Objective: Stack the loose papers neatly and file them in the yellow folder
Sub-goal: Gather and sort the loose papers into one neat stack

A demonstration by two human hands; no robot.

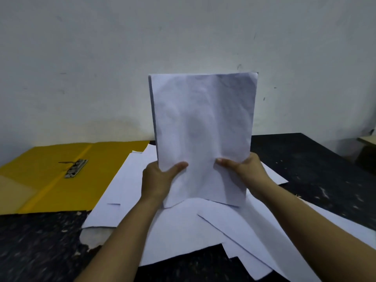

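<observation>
- Several loose sheets lie fanned over the dark table.
- Left hand and right hand each pinch the upright paper stack (thumbs in front).
- Yellow folder lies open at far left, its metal clip exposed.

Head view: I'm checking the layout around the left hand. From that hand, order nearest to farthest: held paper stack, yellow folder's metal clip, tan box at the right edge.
1. Held paper stack, in the left hand.
2. Metal clip, leftward on the yellow folder.
3. Tan box, far right.
</observation>
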